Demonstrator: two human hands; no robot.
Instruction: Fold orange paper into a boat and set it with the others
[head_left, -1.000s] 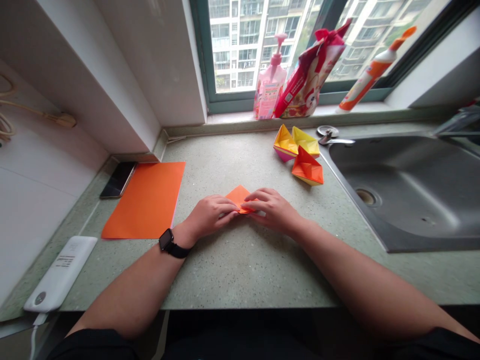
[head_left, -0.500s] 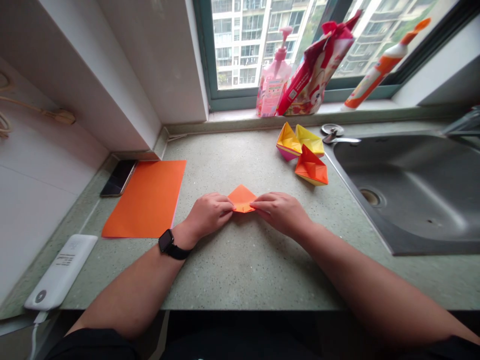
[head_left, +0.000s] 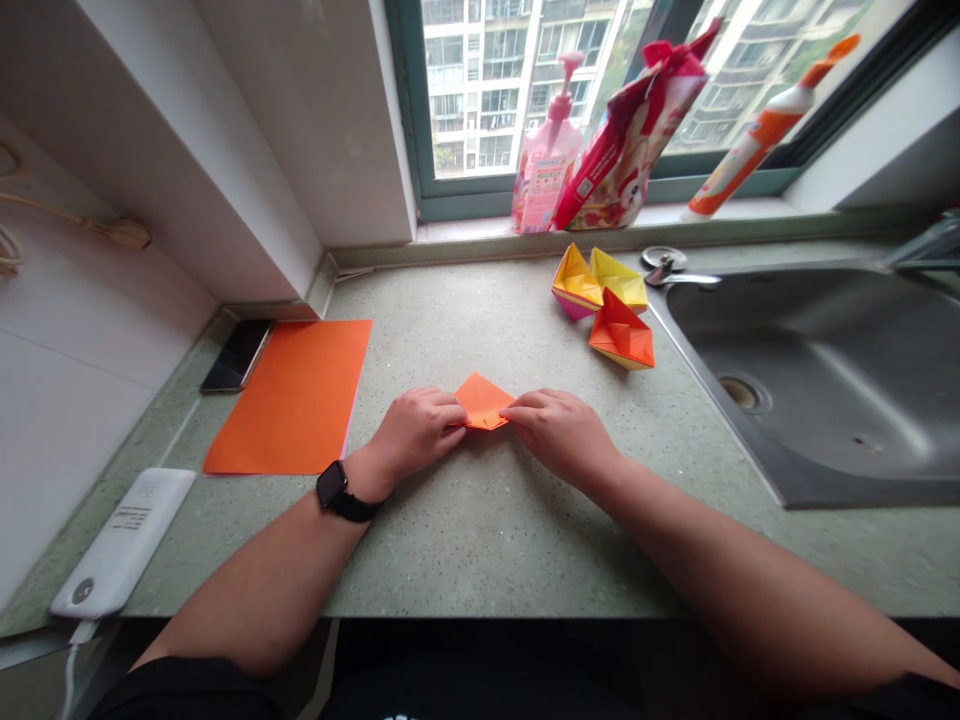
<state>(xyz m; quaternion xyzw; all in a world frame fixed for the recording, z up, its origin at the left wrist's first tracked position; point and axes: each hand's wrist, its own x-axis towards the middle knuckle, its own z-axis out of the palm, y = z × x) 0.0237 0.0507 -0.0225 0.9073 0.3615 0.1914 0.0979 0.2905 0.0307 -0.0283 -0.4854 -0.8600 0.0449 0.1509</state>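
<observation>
Small folded orange paper piece point(head_left: 485, 402) at middle of speckled grey-green worktop point(head_left: 480, 540). Left hand point(head_left: 420, 428), black smartwatch point(head_left: 332, 484) on wrist: fingers pinching paper's left side. Right hand point(head_left: 566, 427): fingers gripping its right side. Farther back, right: three yellow and red-orange folded-paper boats point(head_left: 621, 340) near stainless-steel sink point(head_left: 840, 400). Far left: flat rectangular orange paper sheet point(head_left: 296, 400).

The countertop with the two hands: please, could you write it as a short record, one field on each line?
Left hand: fingers on the left side of the folded orange paper
Right hand: fingertips on its right side
Left wrist: black watch
Left of hands: large orange sheet, phone
Folded paper shapes: yellow-pink one, yellow one, red-orange one
Right side: metal sink
Sill: pink pump bottle, red bag, orange-white bottle
</observation>
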